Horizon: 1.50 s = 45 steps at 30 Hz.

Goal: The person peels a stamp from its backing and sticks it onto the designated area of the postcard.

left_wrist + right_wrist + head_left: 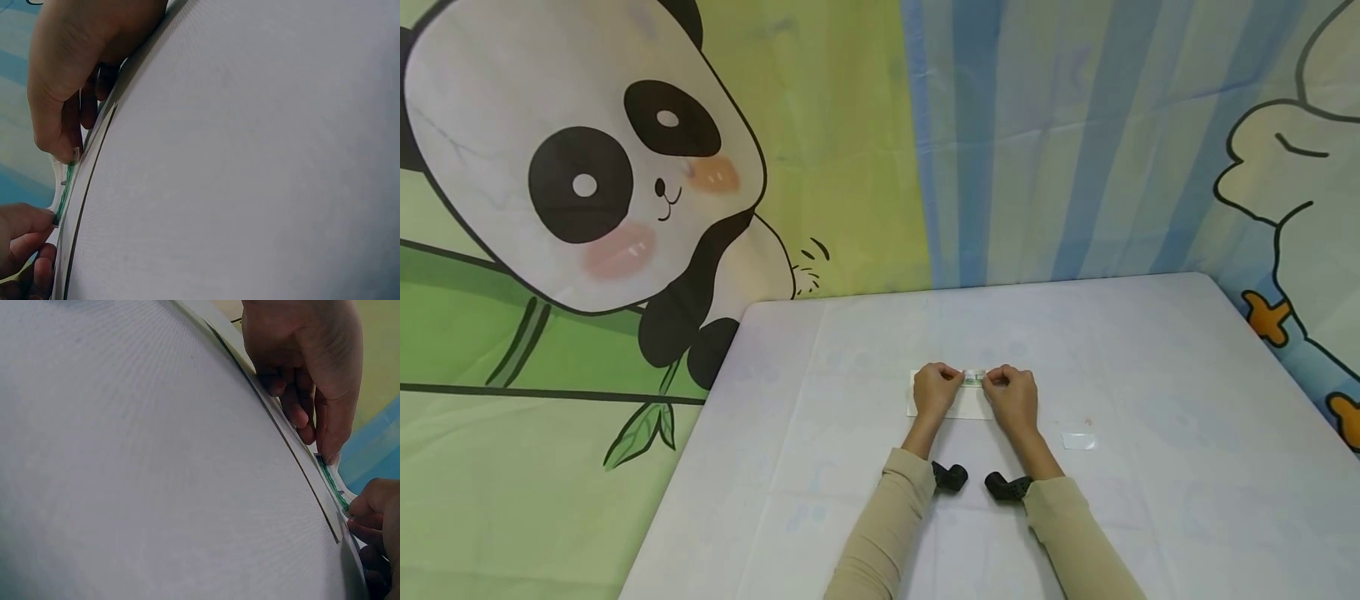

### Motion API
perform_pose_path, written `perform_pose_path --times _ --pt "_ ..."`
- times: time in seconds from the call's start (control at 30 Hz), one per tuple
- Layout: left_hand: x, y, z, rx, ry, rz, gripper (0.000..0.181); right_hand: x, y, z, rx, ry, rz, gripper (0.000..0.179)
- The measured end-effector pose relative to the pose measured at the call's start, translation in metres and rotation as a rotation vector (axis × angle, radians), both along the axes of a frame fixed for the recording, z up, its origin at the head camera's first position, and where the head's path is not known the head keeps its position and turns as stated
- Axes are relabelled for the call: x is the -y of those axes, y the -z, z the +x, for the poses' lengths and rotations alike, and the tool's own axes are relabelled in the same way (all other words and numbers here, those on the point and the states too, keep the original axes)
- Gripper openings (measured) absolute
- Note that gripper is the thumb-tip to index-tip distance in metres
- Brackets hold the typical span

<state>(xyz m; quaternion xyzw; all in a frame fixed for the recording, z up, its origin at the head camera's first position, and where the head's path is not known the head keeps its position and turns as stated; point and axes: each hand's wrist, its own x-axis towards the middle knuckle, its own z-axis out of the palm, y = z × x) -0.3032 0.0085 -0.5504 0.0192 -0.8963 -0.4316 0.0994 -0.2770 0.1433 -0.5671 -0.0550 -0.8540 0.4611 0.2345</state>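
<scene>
Both hands meet over a flat white card (pixel 967 406) lying on the table. Between them a small strip with green print (pixel 973 377) is stretched along the card's far part. My left hand (pixel 936 390) pinches its left end between thumb and finger. The right hand (pixel 1015 398) pinches the opposite end the same way. From the left wrist view the strip (pixel 64 190) appears edge-on and slightly bowed, with a pale, see-through part along it. In the right wrist view its green edge (pixel 333 486) is close to the card; whether it touches cannot be told.
A small clear rectangular piece (pixel 1078 442) lies on the white table (pixel 1150 517), right of the right forearm. Black wrist devices (pixel 951 478) jut inward below both hands. Printed cloth walls (pixel 842 125) stand behind the table's far edge.
</scene>
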Motion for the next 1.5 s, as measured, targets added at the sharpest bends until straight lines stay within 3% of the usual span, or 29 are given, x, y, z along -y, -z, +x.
perform_pose_path --times 0.63,1.5 --pt "-0.0041 -0.0026 0.0029 -0.042 -0.037 -0.071 0.014 0.0037 0.0054 -0.0019 -0.015 0.061 0.055 0.004" --pt "-0.0062 -0.0024 0.0004 -0.019 -0.053 -0.121 0.017 0.0036 -0.0004 -0.0017 0.0 0.07 0.058 0.006"
